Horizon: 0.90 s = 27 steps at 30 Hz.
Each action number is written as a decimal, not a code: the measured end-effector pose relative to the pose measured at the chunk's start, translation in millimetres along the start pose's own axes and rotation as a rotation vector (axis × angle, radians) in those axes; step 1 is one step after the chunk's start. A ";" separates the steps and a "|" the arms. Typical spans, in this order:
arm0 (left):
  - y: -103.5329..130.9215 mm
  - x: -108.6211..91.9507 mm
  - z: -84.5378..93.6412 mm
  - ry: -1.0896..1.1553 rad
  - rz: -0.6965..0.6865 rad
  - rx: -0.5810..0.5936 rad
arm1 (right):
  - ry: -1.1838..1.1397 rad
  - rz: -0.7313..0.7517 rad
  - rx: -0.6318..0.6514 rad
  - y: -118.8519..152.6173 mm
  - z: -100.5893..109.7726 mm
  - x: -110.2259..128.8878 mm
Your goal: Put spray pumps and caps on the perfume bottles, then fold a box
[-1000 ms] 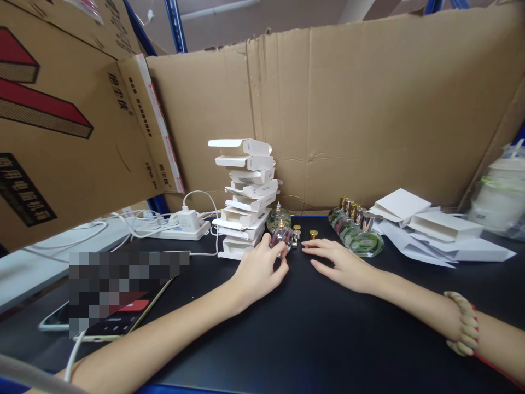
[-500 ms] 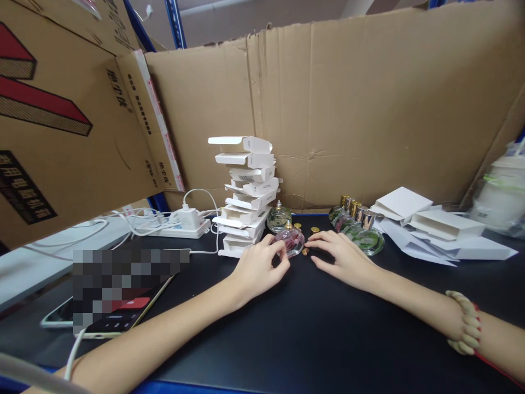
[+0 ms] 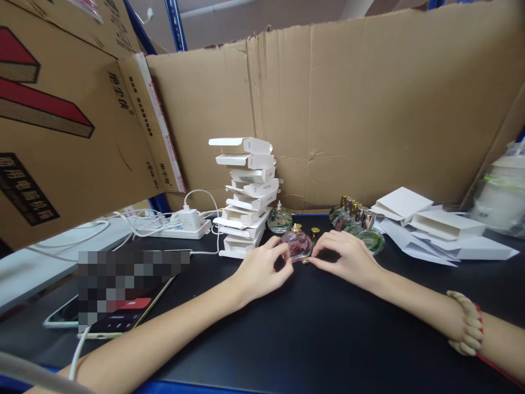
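Observation:
A round pink glass bottle point(image 3: 298, 244) with a gold neck stands on the black table point(image 3: 262, 334), its spray top uncapped. My left hand point(image 3: 264, 268) is closed at its left side, thumb and forefinger meeting at the bottle's lower edge. To the right, my right hand point(image 3: 348, 257) pinches a small gold piece point(image 3: 305, 261) low beside the bottle. Behind stand an uncapped green bottle point(image 3: 279, 219) and a gold cap point(image 3: 315, 234). Several capped bottles point(image 3: 368, 236) are lined up beyond my right hand.
White open boxes point(image 3: 246, 205) are stacked at the back left. More white cartons point(image 3: 447, 224) lie at the right. Phones point(image 3: 117, 323), cables and a power strip point(image 3: 180, 230) occupy the left. Cardboard walls point(image 3: 369, 109) stand behind.
The pink bottle now stands more upright and a little further right. My right thumb and forefinger have closed together on the small gold piece.

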State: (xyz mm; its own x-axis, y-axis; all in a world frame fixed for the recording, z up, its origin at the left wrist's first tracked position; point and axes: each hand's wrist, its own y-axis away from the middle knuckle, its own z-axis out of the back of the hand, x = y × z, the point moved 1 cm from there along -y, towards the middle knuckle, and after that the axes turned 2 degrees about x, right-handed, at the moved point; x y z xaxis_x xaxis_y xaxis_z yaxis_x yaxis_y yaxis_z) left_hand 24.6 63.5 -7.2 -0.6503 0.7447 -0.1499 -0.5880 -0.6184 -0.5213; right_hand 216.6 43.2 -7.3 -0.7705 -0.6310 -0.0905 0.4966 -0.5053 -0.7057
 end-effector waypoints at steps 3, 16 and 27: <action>0.5 -0.6 -0.1 0.003 0.004 0.017 | -0.057 0.076 0.078 0.5 -2.0 1.1; 1.4 -3.1 1.5 0.006 -0.006 0.044 | -0.219 0.098 0.120 0.5 -6.0 0.9; -0.5 -0.6 -1.4 -0.008 -0.066 0.070 | -0.385 -0.104 0.162 -1.8 -6.6 7.6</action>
State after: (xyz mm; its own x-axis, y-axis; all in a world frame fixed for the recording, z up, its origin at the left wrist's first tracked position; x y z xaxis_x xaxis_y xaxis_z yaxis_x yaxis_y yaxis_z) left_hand 25.9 63.8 -8.0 -0.6127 0.7825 -0.1104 -0.6616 -0.5843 -0.4700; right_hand 207.2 43.2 -11.4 -0.6295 -0.7300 0.2663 0.5040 -0.6444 -0.5750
